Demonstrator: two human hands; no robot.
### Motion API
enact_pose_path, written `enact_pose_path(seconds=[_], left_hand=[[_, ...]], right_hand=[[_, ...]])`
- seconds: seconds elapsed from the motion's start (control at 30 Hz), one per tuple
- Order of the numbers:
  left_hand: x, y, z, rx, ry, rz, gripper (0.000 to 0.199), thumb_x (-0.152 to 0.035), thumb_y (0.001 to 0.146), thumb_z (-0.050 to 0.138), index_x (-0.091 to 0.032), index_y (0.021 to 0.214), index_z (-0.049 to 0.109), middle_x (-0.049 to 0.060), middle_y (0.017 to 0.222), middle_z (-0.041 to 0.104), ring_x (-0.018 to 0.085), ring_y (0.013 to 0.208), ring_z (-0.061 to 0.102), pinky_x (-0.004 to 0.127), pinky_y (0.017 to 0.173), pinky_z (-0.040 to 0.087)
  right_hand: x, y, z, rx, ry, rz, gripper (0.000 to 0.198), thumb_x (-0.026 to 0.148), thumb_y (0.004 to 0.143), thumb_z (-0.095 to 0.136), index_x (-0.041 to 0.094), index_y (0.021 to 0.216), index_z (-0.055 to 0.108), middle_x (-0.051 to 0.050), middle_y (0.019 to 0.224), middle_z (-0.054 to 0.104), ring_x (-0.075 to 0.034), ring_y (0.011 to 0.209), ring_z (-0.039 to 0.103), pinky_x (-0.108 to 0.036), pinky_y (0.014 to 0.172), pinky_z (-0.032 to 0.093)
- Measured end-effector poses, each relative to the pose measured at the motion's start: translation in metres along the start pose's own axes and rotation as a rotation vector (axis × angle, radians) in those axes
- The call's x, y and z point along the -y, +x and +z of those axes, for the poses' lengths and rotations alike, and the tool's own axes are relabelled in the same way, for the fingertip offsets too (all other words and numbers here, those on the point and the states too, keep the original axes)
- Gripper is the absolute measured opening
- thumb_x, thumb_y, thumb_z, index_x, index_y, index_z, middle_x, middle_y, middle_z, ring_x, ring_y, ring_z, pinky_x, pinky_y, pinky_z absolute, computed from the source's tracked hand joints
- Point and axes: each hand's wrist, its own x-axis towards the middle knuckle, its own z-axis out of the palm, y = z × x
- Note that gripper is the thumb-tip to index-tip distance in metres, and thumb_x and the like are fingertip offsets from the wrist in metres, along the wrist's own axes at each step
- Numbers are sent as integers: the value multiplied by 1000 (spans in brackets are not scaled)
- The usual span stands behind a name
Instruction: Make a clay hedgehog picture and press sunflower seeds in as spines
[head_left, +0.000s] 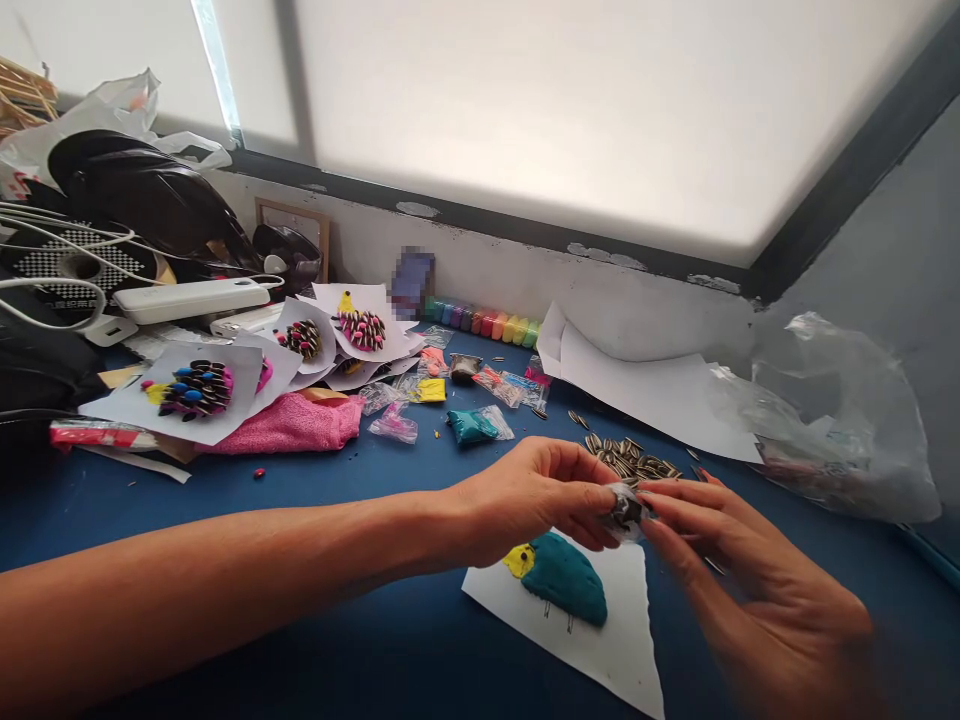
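- The left hand (551, 490) had its thumb and fingers pinched on a small clear packet (624, 508) with dark contents; the right hand (739, 550) was closed on the packet's right side.
- That packet hung above the far edge of a white sheet (626, 650), which bore a teal clay shape (568, 582) with a yellow head (519, 561).
- Just beyond the hands lay a heap of striped seeds (630, 458), partly hidden by them.
- Farther off were a teal packet (471, 427), a yellow packet (430, 390) and a row of coloured tubs (491, 325) against the wall.
- On the far right, curled paper (645, 390) and a clear plastic bag (862, 440) crowded the table.
- On the left, seed-studded clay pictures (199, 390) lay beside a pink cloth (289, 425), near a white power strip (195, 298).
- Characters on a dotted black disc (56, 262), far left, were too small to read.
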Motion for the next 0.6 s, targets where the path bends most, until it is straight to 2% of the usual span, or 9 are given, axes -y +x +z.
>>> enact_pose_path(seconds=[0.1,0.23,0.33,0.43,0.53,0.6], left_hand=[[3,1,0,14,-37,-1,52,-47,58,90,-12,87,63,3,78,68,14,72,66,34,83,52],[2,-1,1,4,-35,-6,57,-49,54,92,-12,87,64,3,76,68,14,72,66,32,83,51],[1,-2,3,-8,-28,-12,60,-51,52,92,-12,87,64,3,74,68,14,72,65,31,81,51],[2,-2,3,-15,-25,-10,60,-52,51,91,-11,85,63,4,71,68,14,71,65,30,79,51],[4,-1,3,-14,-21,-1,57,-51,52,91,-11,82,62,3,69,67,13,69,64,30,77,51],[6,0,3,-10,-16,3,55,-48,53,92,-12,80,61,3,68,67,12,67,63,30,76,51]], right_hand=[[-4,-2,0,27,-52,-86,11,29,91,63,32,100,70,4,100,70,-11,97,69,-16,74,57],[-5,-1,0,17,-112,-222,11,20,89,65,27,97,68,2,102,67,-9,95,66,-16,84,54],[-3,2,-1,-26,-141,-324,18,11,86,68,23,99,67,1,102,66,-9,90,65,-22,99,49],[-1,2,-2,-21,-183,-364,14,12,87,67,20,98,66,-1,100,66,-9,87,65,-28,109,42],[-1,2,-1,-1,-218,-386,6,15,88,67,19,93,66,-3,94,67,-10,82,65,-31,107,44],[-1,1,0,-8,-236,-393,4,15,88,66,19,88,64,-2,89,68,-10,78,65,-28,99,48]])
